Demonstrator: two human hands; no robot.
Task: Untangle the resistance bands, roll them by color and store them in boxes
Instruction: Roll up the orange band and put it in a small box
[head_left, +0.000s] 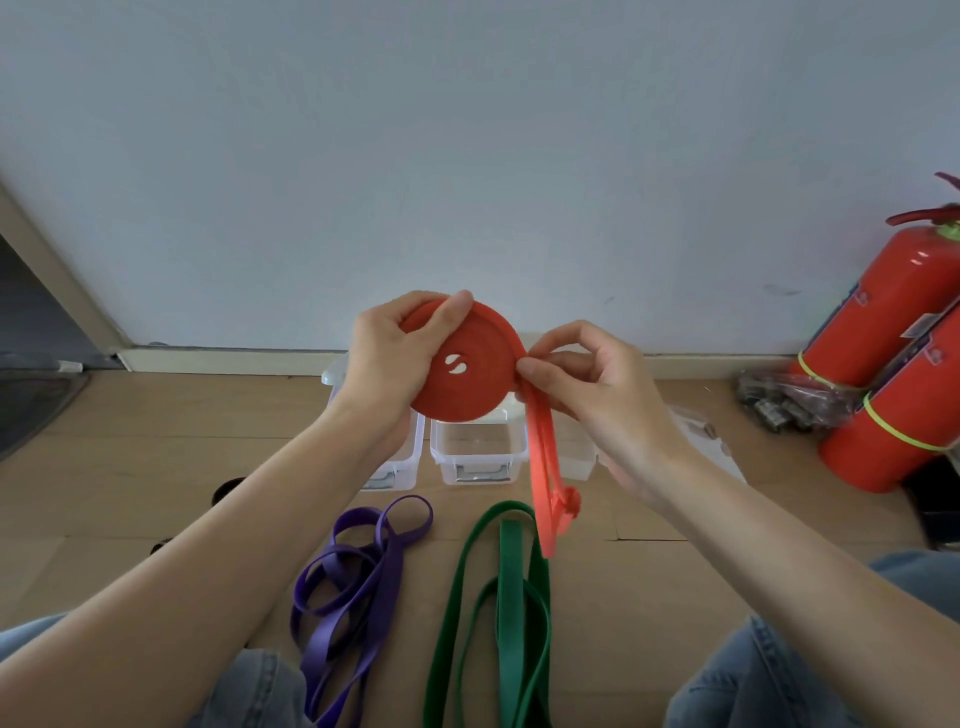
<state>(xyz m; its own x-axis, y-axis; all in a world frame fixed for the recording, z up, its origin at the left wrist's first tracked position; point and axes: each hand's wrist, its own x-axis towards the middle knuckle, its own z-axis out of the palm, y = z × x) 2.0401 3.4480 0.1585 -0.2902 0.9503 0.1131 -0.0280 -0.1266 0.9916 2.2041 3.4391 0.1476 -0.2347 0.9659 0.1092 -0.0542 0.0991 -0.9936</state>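
A red resistance band (467, 384) is wound into a flat coil held up in front of me. My left hand (389, 358) grips the coil, thumb across its top edge. My right hand (587, 384) pinches the band where its loose tail leaves the coil; the tail (545, 488) hangs down with a knot near its end. On the wooden floor between my knees a purple band (353, 587) lies in loose loops on the left. A green band (509, 597) lies in long loops on the right. Clear plastic boxes (478, 457) stand behind, partly hidden by my hands.
Two red fire extinguishers (883, 364) lean against the wall at the far right, with a bag of small items (779, 400) beside them. A white wall and skirting board run across the back. A dark doorway lies at the far left.
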